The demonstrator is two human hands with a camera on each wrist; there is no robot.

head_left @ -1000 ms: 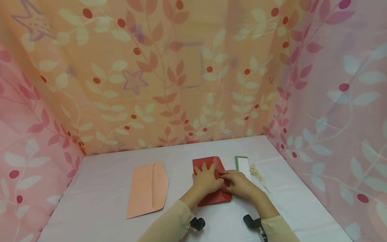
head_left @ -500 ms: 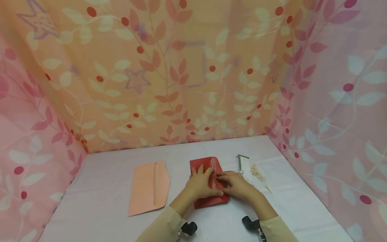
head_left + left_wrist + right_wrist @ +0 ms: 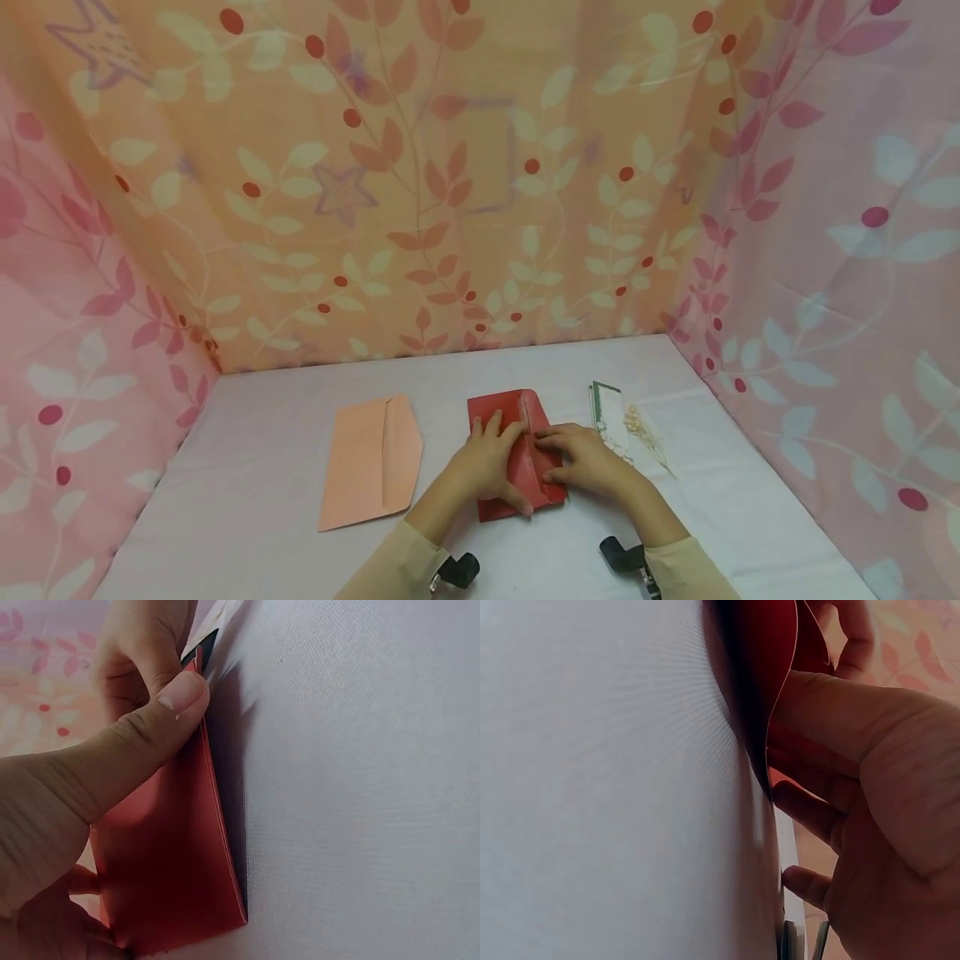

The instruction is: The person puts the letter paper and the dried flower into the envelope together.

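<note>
A red paper envelope [image 3: 537, 479] lies on the white table, its flap [image 3: 542, 414] along the right side. My left hand [image 3: 480, 467] presses on its left part with spread fingers, and the thumb reaches to the near edge. In the left wrist view that thumb [image 3: 150, 720] lies straight along the red paper. From the right, my right hand [image 3: 592, 461] pinches the flap side, index finger and thumb on the paper. The right wrist view shows its thumb [image 3: 825, 712] against the raised, bent red paper [image 3: 769, 645]; part of the grip is hidden.
A peach envelope [image 3: 356, 462] with its flap unfolded lies at the left. A white card with a green border [image 3: 610, 408] and a dried flower sprig [image 3: 645, 433] lie beyond my right hand. Patterned cloth walls [image 3: 450, 167] stand around the table.
My left hand has slid left and nearer on the red envelope, its thumb moving away from the right hand to the near edge. The right hand stays at the flap; more of the fold shows.
</note>
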